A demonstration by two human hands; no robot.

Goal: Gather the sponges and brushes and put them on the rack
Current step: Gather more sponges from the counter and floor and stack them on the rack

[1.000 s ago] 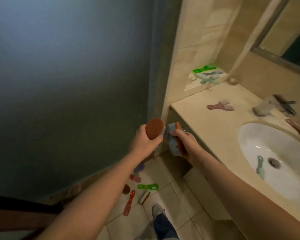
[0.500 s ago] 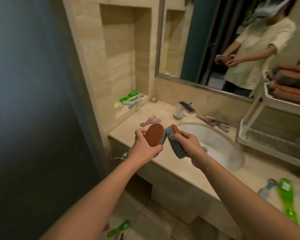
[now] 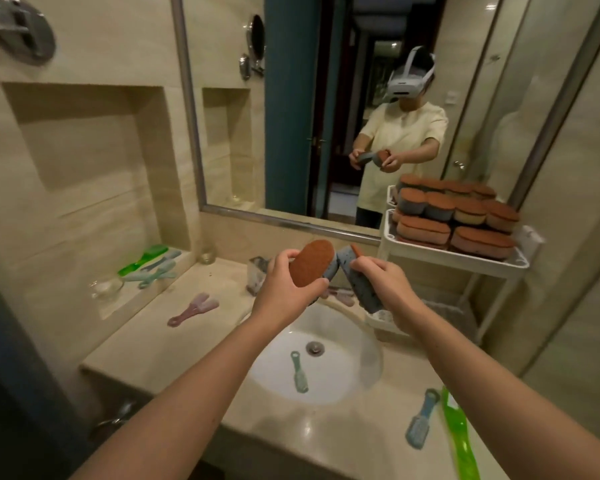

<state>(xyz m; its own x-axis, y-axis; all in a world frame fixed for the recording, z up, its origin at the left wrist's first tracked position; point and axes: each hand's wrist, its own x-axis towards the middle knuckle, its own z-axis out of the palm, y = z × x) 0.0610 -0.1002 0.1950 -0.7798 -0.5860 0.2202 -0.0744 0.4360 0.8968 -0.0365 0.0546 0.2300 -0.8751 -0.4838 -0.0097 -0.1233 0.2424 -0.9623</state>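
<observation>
My left hand (image 3: 284,292) grips a sponge with a rust-brown scouring face (image 3: 310,263), held up over the sink. My right hand (image 3: 385,285) grips a second sponge, blue-grey with a brown edge (image 3: 359,282), tilted beside the first. The white rack (image 3: 465,259) stands at the right of the counter, its top tier piled with several brown-topped sponges (image 3: 458,216). A teal brush (image 3: 300,372) lies in the sink basin. A blue brush (image 3: 421,419) and a green brush (image 3: 459,434) lie on the counter near right. A pink brush (image 3: 193,310) lies left of the sink.
The wall niche ledge holds a green brush (image 3: 142,259) and teal brushes (image 3: 158,271). A chrome tap (image 3: 257,271) stands behind the basin (image 3: 357,327). A large mirror (image 3: 343,98) above the counter reflects a person. A dark glass panel borders the left.
My view has swung up and right from the floor and glass panel to the sink, mirror and rack. Both hands keep hold of their sponges, now raised over the basin.
</observation>
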